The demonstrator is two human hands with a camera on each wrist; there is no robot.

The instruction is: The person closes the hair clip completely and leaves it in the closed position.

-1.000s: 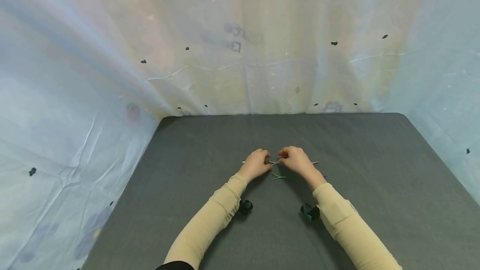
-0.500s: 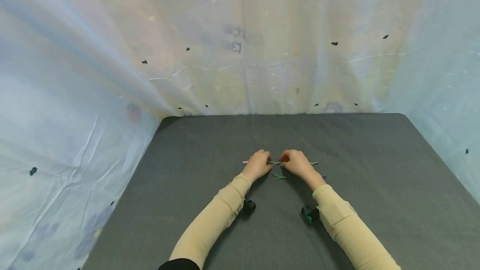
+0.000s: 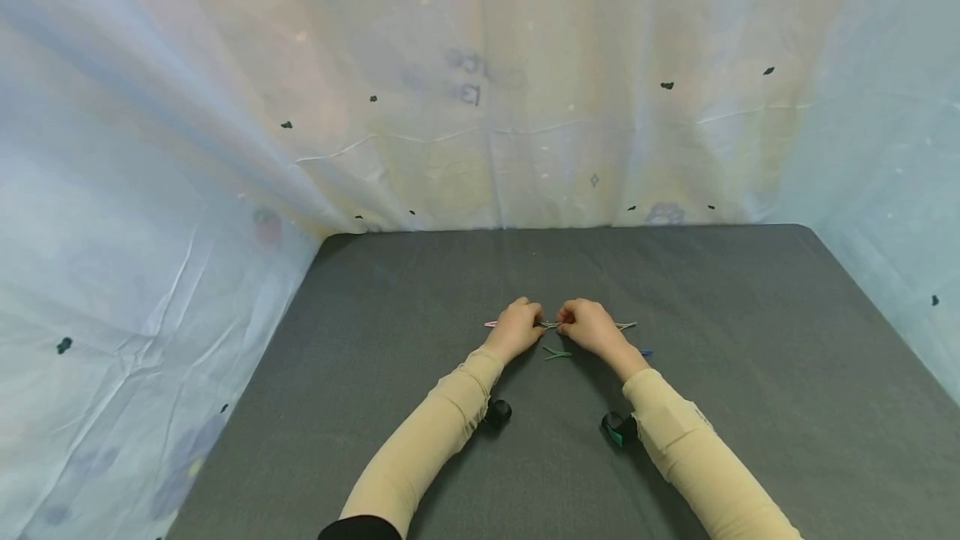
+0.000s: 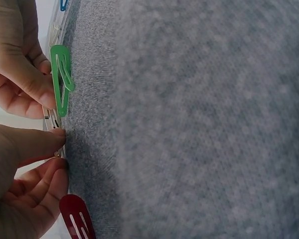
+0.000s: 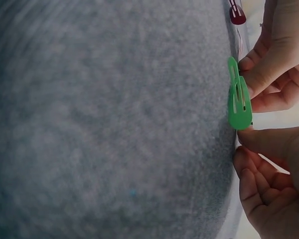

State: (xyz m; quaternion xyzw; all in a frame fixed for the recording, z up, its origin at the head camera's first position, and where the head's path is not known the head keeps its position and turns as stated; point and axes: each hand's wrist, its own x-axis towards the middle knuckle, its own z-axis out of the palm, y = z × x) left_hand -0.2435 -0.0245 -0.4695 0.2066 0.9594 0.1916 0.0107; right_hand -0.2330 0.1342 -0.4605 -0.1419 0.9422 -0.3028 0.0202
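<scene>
A light-coloured snap hair clip (image 4: 52,118) lies between my two hands, partly covered by fingers. My left hand (image 3: 516,329) pinches one end with thumb and fingers. At the other end, my right hand (image 3: 589,327) pinches it with thumb and curled fingers. Just nearer to me lies a green snap hair clip (image 3: 557,353), sprung open on the cloth. A dark red clip (image 4: 75,217) sits beside the left hand in the left wrist view. Beyond the left hand, a pink clip (image 3: 491,324) shows only its end.
Grey cloth covers the table (image 3: 420,290). Right of my right hand lie another pale clip (image 3: 627,325) and a blue clip (image 3: 647,352), partly hidden by the wrist. Dark wrist-worn devices (image 3: 497,414) hang under both forearms. A patterned curtain (image 3: 525,148) surrounds the table.
My right hand has come down slightly from above the pale clip and now pinches it. My left hand has shifted a little to the right. The green clip has stayed put.
</scene>
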